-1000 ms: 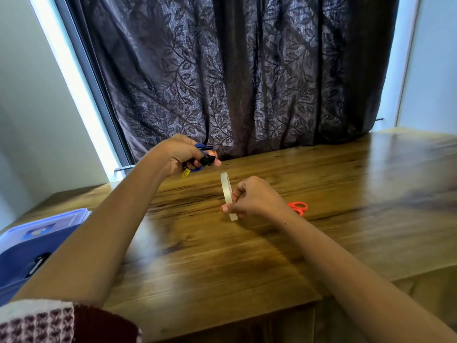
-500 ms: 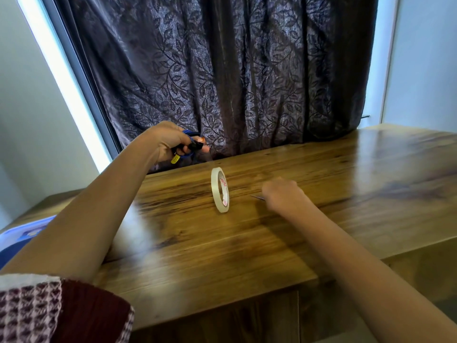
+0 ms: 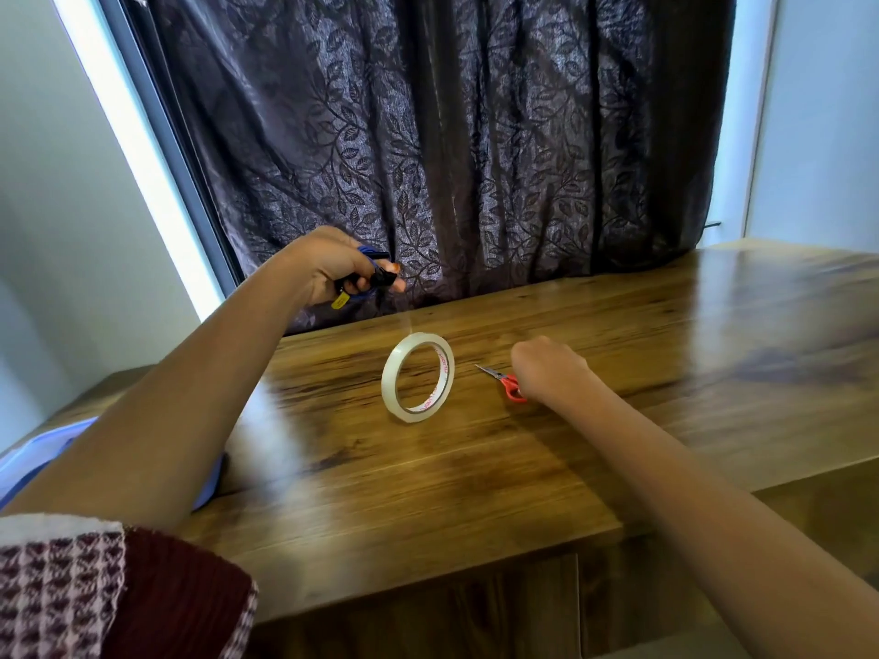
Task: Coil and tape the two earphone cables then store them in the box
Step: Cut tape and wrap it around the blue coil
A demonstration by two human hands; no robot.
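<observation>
My left hand (image 3: 328, 266) is raised above the table's far edge, closed around a coiled blue earphone cable (image 3: 368, 278) with black parts and a yellow tag. A faint strip of clear tape seems to run from the coil down to the tape roll (image 3: 417, 377), which stands on its edge mid-table. To the right of the roll, my right hand (image 3: 551, 368) rests on the table, fingers curled over the handles of small red scissors (image 3: 510, 386); the blades point left. The blue box (image 3: 28, 456) shows at the far left, mostly hidden by my left arm.
The wooden table (image 3: 666, 373) ends at a near edge below my arms. A dark leaf-patterned curtain (image 3: 452, 135) hangs right behind the table's far edge. Pale walls stand at both sides.
My right hand let go of the tape roll, which now stands alone on the table, and moved right onto the red scissors. My left hand kept the coiled cable raised.
</observation>
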